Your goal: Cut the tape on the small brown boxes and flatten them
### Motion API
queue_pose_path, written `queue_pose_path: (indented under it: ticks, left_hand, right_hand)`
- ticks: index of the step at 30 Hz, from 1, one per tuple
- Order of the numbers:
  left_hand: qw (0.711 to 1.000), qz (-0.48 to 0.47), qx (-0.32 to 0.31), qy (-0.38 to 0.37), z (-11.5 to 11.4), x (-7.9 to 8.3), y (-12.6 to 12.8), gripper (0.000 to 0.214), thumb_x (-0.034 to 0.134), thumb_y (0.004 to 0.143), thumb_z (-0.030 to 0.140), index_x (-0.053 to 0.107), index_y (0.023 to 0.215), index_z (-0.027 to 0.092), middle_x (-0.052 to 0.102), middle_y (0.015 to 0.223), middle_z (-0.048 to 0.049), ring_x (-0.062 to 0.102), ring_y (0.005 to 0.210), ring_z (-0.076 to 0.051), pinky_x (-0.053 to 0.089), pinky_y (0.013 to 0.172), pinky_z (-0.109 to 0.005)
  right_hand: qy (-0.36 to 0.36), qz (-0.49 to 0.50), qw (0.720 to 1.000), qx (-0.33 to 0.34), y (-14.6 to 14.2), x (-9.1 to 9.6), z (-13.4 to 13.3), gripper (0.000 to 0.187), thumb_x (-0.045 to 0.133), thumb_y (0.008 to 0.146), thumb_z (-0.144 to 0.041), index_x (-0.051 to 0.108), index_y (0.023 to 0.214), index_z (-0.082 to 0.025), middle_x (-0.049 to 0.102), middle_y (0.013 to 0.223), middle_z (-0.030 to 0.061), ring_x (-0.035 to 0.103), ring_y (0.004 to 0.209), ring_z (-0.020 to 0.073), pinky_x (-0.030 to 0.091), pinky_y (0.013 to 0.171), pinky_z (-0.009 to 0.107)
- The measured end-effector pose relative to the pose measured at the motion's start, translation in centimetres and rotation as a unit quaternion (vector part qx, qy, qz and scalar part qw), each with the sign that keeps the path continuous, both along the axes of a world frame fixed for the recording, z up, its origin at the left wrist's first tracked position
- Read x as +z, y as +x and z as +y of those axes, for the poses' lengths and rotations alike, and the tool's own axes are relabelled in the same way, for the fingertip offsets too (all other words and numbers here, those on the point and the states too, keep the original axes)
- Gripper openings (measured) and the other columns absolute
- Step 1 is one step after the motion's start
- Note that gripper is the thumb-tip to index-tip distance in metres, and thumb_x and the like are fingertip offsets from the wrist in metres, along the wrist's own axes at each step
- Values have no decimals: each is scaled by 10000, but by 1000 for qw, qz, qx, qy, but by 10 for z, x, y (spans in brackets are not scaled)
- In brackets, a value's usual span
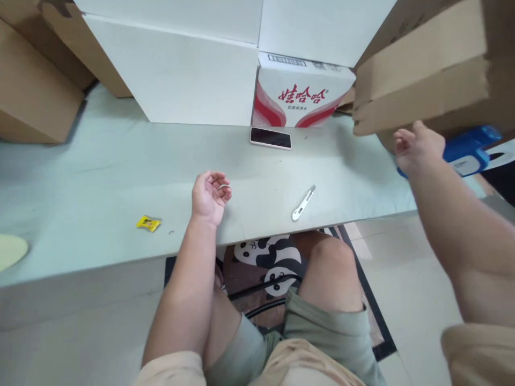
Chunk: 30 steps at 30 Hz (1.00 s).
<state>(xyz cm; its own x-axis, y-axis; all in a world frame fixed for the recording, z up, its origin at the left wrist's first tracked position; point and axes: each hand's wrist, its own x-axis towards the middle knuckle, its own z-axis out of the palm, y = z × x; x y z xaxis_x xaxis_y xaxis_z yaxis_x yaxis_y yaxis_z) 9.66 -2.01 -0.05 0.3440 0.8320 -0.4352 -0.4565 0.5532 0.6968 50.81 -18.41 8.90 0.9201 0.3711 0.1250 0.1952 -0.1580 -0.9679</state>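
Observation:
My left hand point(211, 197) hovers over the near part of the table, palm turned inward. Its fingers are loosely bent and apart, with nothing in them. At the right, my right hand point(419, 146) is raised beside the lower edge of a brown cardboard box point(422, 88). Its fingers curl in toward the palm, and no object shows in them; whether it touches the box I cannot tell. Behind that wrist is a blue plastic object point(469, 143) with a white label, partly hidden. A white utility knife point(303, 203) lies between my two hands.
A phone point(271, 138) lies before a white and red carton point(301, 96) and large white boxes point(193, 75). A small yellow packet point(148, 223) is on the table point(100, 177) at the left. More cardboard boxes point(34, 86) stand far left. My legs are under the table edge.

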Motion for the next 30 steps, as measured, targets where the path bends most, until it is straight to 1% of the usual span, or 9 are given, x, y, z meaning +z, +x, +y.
queue_pose_path:
  ticks: [3, 6, 9, 14, 16, 20, 25, 28, 30]
  left_hand:
    - [1000, -4, 5, -1, 3, 1, 0, 298, 491, 833, 377, 606, 664, 160, 566, 580, 14, 520, 406, -71, 402, 411, -180]
    - [1000, -14, 9, 3, 6, 4, -4, 283, 513, 811, 381, 603, 658, 160, 556, 573, 18, 506, 405, -67, 388, 409, -179]
    - [1000, -29, 11, 7, 6, 5, -10, 264, 537, 785, 387, 601, 659, 164, 554, 573, 21, 502, 413, -66, 386, 412, -180]
    - [999, -44, 21, -1, -1, 7, -23, 107, 602, 675, 282, 588, 690, 177, 559, 577, 39, 494, 435, -55, 382, 425, -161]
    - [998, -57, 35, 12, -3, 7, -31, 112, 607, 598, 191, 566, 702, 187, 566, 591, 51, 495, 446, -50, 372, 429, -152]
    - [993, -86, 73, 40, -1, 7, -51, 195, 622, 547, 128, 531, 705, 196, 593, 657, 59, 496, 462, -35, 346, 432, -144]
    - [987, -111, 107, 40, 5, 6, -79, 231, 688, 548, 165, 528, 713, 189, 601, 750, 61, 511, 486, -13, 346, 431, -135]
    - [982, -130, 133, 36, 9, 7, -95, 252, 690, 556, 153, 511, 730, 190, 589, 759, 69, 506, 493, -1, 350, 436, -120]
    - [977, -141, 155, 26, 12, 9, -105, 254, 680, 568, 149, 495, 737, 194, 568, 739, 74, 498, 493, 2, 344, 438, -113]
  right_hand:
    - [-12, 55, 998, -23, -3, -5, 22, 131, 579, 897, -259, 536, 776, -287, 711, 871, 2, 577, 604, 94, 496, 491, 243]
    - [-44, 98, 994, 30, -41, -27, 21, 20, 613, 869, -263, 617, 852, -254, 742, 1009, 42, 626, 634, 92, 528, 531, 240]
    - [-85, 129, 985, 83, -85, -43, 14, 32, 632, 849, -235, 635, 879, -225, 744, 1022, 52, 658, 638, 87, 536, 539, 211]
    - [-152, 102, 972, 147, -135, -40, 23, 67, 652, 828, -197, 675, 888, -215, 745, 995, 18, 668, 611, 60, 522, 520, 154]
    - [-176, 69, 966, 176, -151, -34, 34, 69, 652, 834, -201, 708, 873, -196, 734, 885, 17, 669, 601, 66, 513, 509, 148]
    - [-205, 22, 948, 244, -191, -26, 71, 83, 669, 823, -171, 745, 853, -159, 677, 684, 7, 656, 569, 83, 498, 494, 152]
    - [-220, -56, 908, 351, -259, -30, 139, 119, 645, 825, -132, 747, 880, -155, 702, 758, 17, 640, 554, 72, 489, 477, 163]
    - [-242, -113, 871, 412, -308, -35, 188, 153, 630, 843, -151, 752, 934, -154, 709, 768, 31, 629, 559, 80, 482, 497, 183]
    - [-258, -175, 833, 458, -347, -34, 223, 197, 614, 868, -184, 750, 1007, -154, 712, 786, 37, 635, 587, 95, 526, 577, 223]
